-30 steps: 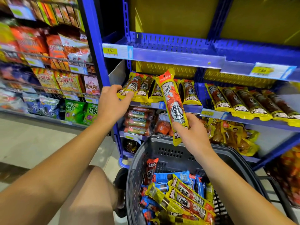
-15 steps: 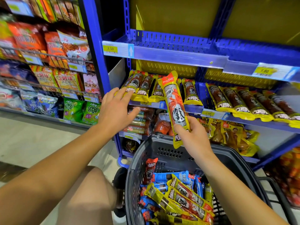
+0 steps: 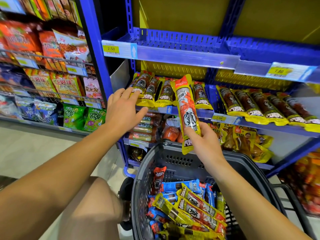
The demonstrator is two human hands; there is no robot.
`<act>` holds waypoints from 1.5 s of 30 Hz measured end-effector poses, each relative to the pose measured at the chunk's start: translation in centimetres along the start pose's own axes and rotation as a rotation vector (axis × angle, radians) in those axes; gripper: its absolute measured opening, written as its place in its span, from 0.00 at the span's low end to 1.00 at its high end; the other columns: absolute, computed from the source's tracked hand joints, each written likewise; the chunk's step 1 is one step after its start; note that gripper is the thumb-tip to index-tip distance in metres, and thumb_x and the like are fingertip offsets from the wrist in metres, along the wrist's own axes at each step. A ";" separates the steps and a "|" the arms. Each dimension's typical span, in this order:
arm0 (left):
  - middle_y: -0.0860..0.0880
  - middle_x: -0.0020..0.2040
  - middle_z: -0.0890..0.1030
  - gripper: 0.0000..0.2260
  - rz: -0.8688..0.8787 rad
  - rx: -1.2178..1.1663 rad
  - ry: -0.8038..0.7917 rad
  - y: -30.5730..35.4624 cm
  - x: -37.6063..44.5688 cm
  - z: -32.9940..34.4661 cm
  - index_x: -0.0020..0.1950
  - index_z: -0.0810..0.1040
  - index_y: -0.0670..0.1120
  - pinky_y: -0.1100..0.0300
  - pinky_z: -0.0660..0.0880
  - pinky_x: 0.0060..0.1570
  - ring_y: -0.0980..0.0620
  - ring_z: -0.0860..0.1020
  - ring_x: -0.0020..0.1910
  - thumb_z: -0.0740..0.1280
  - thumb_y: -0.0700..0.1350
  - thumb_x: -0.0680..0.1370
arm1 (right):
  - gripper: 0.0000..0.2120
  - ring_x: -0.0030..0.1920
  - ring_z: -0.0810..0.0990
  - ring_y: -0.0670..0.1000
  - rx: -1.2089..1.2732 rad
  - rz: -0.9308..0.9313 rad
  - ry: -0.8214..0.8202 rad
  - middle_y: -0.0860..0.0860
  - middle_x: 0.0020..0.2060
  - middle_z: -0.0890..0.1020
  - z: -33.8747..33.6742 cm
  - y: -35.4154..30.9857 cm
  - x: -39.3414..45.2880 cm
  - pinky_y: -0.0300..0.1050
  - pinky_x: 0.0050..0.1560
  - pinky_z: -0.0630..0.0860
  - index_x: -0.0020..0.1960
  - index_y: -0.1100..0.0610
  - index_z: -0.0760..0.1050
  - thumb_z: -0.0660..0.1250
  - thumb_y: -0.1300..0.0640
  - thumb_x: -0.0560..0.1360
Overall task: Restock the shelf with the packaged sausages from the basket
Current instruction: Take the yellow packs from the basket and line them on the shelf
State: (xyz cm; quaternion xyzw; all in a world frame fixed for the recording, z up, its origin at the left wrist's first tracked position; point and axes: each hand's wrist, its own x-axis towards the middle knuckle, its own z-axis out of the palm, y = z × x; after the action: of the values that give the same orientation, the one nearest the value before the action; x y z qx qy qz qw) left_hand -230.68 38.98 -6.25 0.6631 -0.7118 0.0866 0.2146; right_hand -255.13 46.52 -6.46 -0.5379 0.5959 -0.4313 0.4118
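Head view, right hand (image 3: pixel 206 142) gripping sausage pack (image 3: pixel 187 111), left hand (image 3: pixel 123 108) open-fingered touching shelved packs (image 3: pixel 147 90), basket (image 3: pixel 173 158) below.

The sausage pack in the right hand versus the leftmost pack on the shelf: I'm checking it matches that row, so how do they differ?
The held sausage pack has an orange-red top and pale wrapper; the leftmost shelf pack looks dark brown with yellow edges. The held one stands nearly upright, gripped by the right hand; the shelf one lies flat, touched by the left hand. The held one appears longer. Both carry yellow trim and a large round character mark.
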 end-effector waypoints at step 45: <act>0.52 0.46 0.83 0.26 -0.591 -0.946 0.013 4.8 -2.8 -1.1 0.67 0.73 0.52 0.48 0.82 0.43 0.50 0.83 0.37 0.64 0.65 0.73 | 0.28 0.71 0.66 0.55 -0.883 -0.486 0.161 0.51 0.68 0.73 -1.5 -0.9 5.4 0.54 0.74 0.59 0.70 0.56 0.71 0.56 0.41 0.77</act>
State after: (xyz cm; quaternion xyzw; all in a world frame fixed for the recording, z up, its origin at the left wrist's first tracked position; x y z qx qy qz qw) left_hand -235.16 42.47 -5.70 0.6656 -0.4554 -0.3021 0.5083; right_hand -256.74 41.23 -5.29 -0.7486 0.6090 -0.2617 -0.0142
